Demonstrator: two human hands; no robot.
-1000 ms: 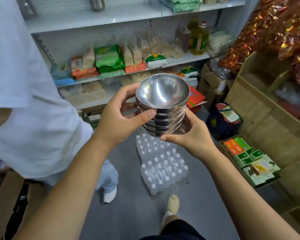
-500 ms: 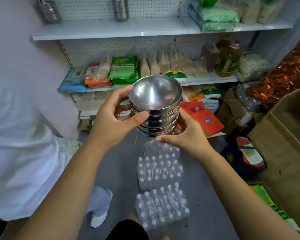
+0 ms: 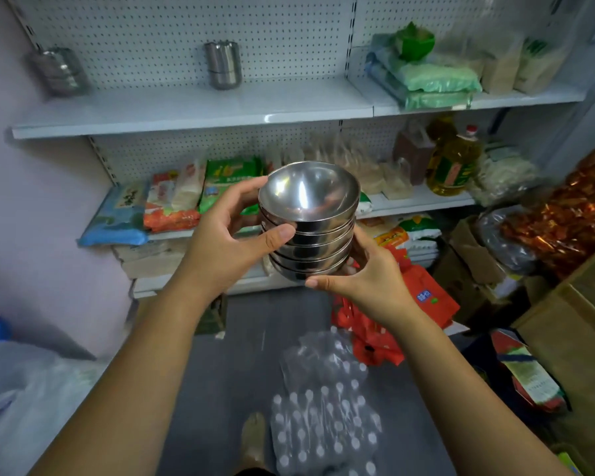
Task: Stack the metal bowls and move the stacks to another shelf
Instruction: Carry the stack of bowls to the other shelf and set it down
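A stack of several shiny metal bowls [image 3: 310, 214] is held up in front of me at chest height. My left hand [image 3: 227, 242] grips its left side, thumb across the rims and fingers behind. My right hand [image 3: 364, 280] cups the bottom right of the stack, thumb under the lowest bowl. Above stands a white shelf [image 3: 193, 111], mostly bare, with two stacks of metal cups: one on the left [image 3: 61, 72] and one in the middle [image 3: 222, 65].
Food packets [image 3: 172, 204] and an oil bottle [image 3: 455, 163] fill the lower shelf. Shrink-wrapped water bottles [image 3: 323, 413] lie on the floor ahead. Red bags [image 3: 419, 297] and cardboard boxes [image 3: 577, 331] crowd the right. A person in white [image 3: 18, 389] stands at the left.
My view has tilted up and moved closer to the shelves, so the white upper shelf is now in full sight. Both hands keep the same hold on the bowl stack.
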